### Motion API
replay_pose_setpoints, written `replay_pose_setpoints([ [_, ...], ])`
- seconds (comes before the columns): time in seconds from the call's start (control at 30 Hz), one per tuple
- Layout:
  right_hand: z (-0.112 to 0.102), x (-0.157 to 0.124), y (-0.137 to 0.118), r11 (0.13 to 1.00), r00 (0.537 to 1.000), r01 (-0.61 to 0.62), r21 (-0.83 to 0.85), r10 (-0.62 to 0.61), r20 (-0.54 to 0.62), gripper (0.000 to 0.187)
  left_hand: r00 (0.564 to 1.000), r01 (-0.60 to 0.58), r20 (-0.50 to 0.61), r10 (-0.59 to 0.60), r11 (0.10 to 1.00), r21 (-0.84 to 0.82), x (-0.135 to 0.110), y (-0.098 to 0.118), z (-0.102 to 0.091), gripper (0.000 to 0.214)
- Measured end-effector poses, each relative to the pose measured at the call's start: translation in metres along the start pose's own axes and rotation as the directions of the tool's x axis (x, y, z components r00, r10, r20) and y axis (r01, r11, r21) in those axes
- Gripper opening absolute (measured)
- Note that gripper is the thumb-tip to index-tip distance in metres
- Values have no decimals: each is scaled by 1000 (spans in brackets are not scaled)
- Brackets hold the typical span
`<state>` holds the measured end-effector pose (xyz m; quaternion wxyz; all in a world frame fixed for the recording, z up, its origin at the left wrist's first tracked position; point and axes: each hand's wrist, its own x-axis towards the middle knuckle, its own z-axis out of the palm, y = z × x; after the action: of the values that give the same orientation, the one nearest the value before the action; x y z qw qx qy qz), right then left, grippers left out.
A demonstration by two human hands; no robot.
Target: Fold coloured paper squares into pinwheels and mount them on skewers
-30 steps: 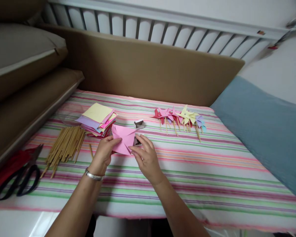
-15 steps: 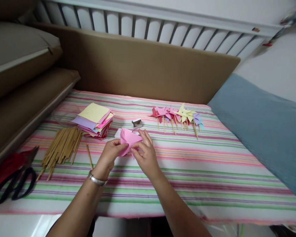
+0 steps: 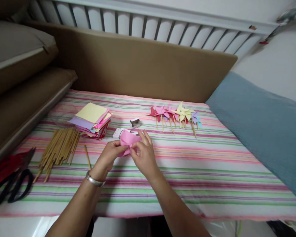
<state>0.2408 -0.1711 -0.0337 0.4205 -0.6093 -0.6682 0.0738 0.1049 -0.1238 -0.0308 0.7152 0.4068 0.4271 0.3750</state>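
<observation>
A pink paper pinwheel (image 3: 128, 138), its corners folded inward, is held up between my two hands. My left hand (image 3: 111, 153) pinches its left side with thumb and fingers. From the other side, my right hand (image 3: 143, 153) presses thumb and forefinger at the middle of the paper, its other fingers raised. Whether a pin sits at that middle is too small to tell. Just behind the paper lie a small white box (image 3: 117, 133) and an open little tray (image 3: 135, 123). One loose stick (image 3: 87, 157) rests left of my left wrist.
Left are a stack of coloured paper squares (image 3: 92, 113), a pile of thin sticks (image 3: 58, 148) and black-handled scissors (image 3: 21, 184) by red material. Several finished pinwheels (image 3: 175, 113) lie at the back right on the striped cloth (image 3: 199, 194). A brown board (image 3: 138, 65) stands behind.
The folded pink paper looks more gathered, with my right thumb and forefinger closer to its middle. The whole view has shifted slightly.
</observation>
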Motion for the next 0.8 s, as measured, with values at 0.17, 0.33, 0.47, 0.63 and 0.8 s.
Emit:
replay_pose_setpoints([
  [0.17, 3, 0, -2, 1000, 1000, -28, -7, 28, 8, 7, 999, -37, -25, 38, 999, 33, -1, 2, 2, 26],
  [0.33, -7, 6, 1, 981, 990, -135, 137, 138, -12, 31, 998, -22, -50, 27, 995, 97, 3, 2, -1, 23],
  [0.47, -23, 9, 4, 938, 968, -250, 239, 251, 27, 27, 998, 53, -39, -52, 997, 48, 4, 3, -5, 28],
  [0.63, -16, 4, 2, 973, 987, -159, 169, 163, -13, 9, 995, 28, -95, -33, 998, -56, 3, 4, -2, 32],
  [0.8, 3, -1, 0, 985, 992, -111, 129, 117, -40, 9, 996, 14, -85, -28, 986, -164, -1, 2, 10, 28],
])
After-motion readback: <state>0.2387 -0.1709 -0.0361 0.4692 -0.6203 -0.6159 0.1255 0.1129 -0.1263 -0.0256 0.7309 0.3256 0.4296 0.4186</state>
